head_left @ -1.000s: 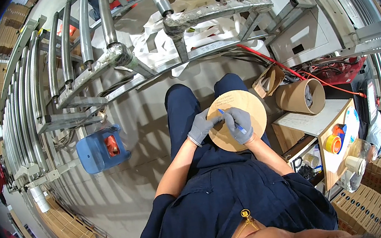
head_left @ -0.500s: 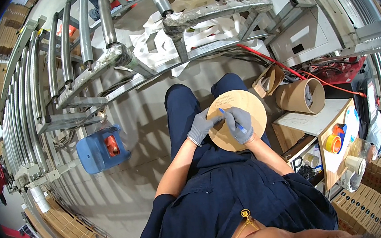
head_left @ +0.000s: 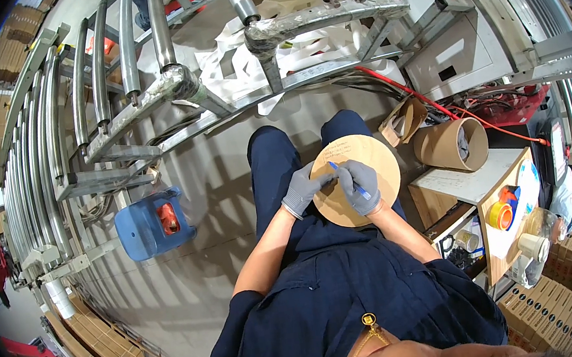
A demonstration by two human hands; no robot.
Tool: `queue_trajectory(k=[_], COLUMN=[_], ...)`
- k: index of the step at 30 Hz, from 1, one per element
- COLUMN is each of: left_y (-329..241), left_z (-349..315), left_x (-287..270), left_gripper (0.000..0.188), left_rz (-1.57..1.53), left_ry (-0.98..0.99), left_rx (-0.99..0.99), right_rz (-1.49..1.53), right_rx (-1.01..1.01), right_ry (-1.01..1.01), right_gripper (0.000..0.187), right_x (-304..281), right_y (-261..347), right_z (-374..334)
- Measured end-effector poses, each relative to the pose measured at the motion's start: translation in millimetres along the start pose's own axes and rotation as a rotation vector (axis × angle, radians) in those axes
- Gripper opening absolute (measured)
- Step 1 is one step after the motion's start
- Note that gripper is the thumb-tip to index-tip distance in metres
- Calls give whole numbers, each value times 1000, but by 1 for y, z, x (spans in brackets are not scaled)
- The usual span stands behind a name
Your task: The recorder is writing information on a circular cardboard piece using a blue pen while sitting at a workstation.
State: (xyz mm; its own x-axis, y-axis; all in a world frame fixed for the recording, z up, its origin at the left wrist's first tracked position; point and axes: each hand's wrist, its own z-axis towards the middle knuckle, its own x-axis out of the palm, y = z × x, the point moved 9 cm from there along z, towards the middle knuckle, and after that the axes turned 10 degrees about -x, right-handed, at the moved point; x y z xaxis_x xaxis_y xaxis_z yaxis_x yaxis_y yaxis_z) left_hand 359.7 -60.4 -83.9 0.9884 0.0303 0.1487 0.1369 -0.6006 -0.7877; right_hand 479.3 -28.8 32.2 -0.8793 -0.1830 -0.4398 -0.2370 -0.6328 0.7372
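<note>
A round, pale wood-coloured disc lies across my lap, tilted over my thighs. Small lines of handwriting show near its far edge. My gloved right hand is closed around a blue pen, its far end pointing toward the writing; the exact contact of the tip is too small to tell. At the disc's left edge, my gloved left hand grips it, the thumb side lying over the top surface beside the right hand. Its other fingertips are partly hidden.
Metal roller conveyors curve around ahead and left. A blue stool stands on the floor at left. To my right is a small cabinet bearing a cardboard tube, with tape rolls on its side. Stacked cartons sit lower right.
Both hands, the pen and the disc stay almost in place. My right knee has shifted very slightly, and the person beyond the rollers has moved a little.
</note>
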Motion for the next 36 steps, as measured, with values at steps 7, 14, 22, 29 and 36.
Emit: queue_trajectory(k=[7,14,22,29,36], left_y=[1,5,3,5,5], left_z=[-1,2,1,3,3], left_x=[2,2,2,2,2], left_gripper=[40,41,40,39,40], left_rz=[-53,-47,-36,-53,-19], left_ry=[37,50,53,66,51], left_rx=[-40,-34,-19,-5,-29], right_rz=[2,5,10,2,-3], right_rx=[24,26,25,32,16], right_ry=[-5,8,18,9,19], right_gripper=[9,10,10,10,9], right_x=[-2,-2,-3,-3,-4], right_y=[-1,-3,-3,-4,-3], right_z=[1,0,0,0,0])
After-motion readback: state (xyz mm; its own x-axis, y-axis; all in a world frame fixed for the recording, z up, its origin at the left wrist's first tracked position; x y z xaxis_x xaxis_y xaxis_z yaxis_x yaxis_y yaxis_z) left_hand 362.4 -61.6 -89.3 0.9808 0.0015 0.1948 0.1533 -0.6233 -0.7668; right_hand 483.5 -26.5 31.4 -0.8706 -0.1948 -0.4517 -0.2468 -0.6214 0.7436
